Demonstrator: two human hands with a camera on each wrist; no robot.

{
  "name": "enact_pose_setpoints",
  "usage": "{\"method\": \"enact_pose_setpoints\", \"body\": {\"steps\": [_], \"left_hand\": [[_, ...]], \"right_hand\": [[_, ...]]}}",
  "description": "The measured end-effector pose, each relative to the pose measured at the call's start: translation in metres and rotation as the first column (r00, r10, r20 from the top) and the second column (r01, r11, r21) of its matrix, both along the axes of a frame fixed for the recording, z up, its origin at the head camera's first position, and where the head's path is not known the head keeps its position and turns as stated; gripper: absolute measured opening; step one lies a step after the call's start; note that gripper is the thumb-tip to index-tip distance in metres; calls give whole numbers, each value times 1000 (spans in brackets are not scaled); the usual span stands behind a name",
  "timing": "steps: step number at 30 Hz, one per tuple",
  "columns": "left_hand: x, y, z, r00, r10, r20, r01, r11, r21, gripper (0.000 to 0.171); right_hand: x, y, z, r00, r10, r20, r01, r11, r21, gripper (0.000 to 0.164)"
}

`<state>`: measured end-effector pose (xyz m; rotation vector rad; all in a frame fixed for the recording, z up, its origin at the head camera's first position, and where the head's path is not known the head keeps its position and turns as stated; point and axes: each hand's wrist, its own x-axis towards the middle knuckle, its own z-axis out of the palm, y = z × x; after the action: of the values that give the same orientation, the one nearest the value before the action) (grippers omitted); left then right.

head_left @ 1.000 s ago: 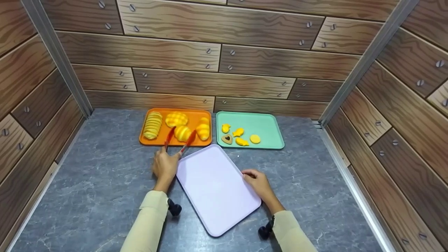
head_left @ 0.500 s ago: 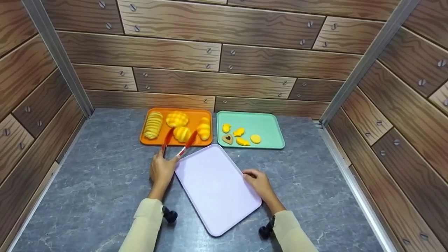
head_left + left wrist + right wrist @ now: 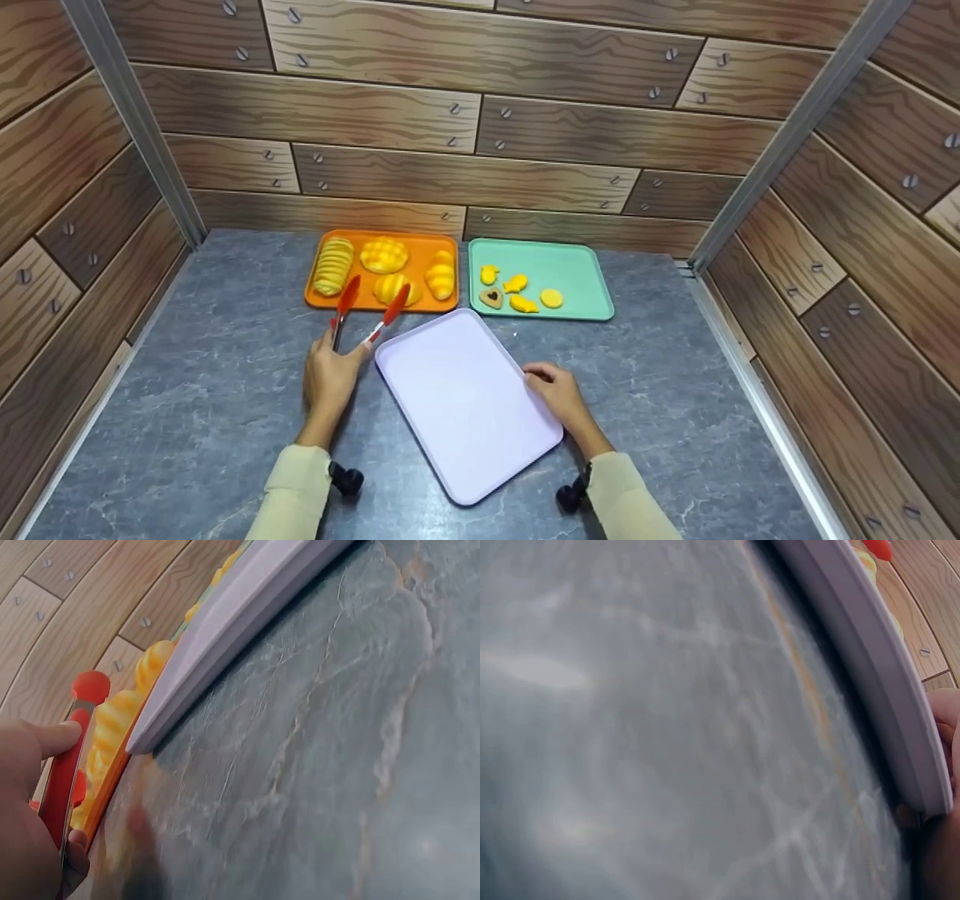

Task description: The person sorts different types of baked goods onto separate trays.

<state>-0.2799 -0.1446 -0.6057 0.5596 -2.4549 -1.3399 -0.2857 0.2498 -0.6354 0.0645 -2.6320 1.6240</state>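
My left hand [image 3: 330, 375] holds a pair of red-tipped tongs [image 3: 348, 295], their arms spread and nothing between the tips. The tips overlap the front edge of an orange tray [image 3: 420, 244] in the head view, around a striped toy bread roll [image 3: 386, 286]. That tray also bears a long ridged loaf [image 3: 334, 267], a checkered bun [image 3: 384, 255] and a croissant [image 3: 441, 275]. In the left wrist view my thumb presses along the tongs [image 3: 64, 784]. My right hand [image 3: 555, 390] grips the right edge of a lilac tray [image 3: 469, 405] lying aslant with nothing on it.
A mint-green tray [image 3: 555, 262] stands at the back right, bearing several small yellow fish-shaped pieces [image 3: 516, 283], a heart-centred cookie [image 3: 491, 298] and a round yellow piece [image 3: 551, 298]. Wood-patterned walls [image 3: 382, 172] enclose the grey marbled table [image 3: 202, 375] at the back and sides.
My left hand has drawn back toward me and to the left with the tongs, whose tips have shifted left and nearer. My right hand and the lilac tray have stayed in place.
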Motion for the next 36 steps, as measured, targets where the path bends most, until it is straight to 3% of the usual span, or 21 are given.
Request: {"method": "enact_pose_setpoints", "body": {"steps": [11,19,28,36], "left_hand": [[45,-24,-5,996,83,-39,-87,987,-132,84],[67,-42,-13,990,138,-26,-140,980,-140,86],[64,-48,-18,992,124,11,-122,983,-136,86],[57,-49,-21,995,102,-15,-103,977,-185,84]], "right_hand": [[2,0,1,1000,3,-11,-3,1000,2,17],[1,0,1,1000,23,-10,-23,1000,-1,18],[0,0,-1,1000,5,11,-4,999,-43,18],[1,0,0,1000,-2,1,2,1000,-14,19]]}}
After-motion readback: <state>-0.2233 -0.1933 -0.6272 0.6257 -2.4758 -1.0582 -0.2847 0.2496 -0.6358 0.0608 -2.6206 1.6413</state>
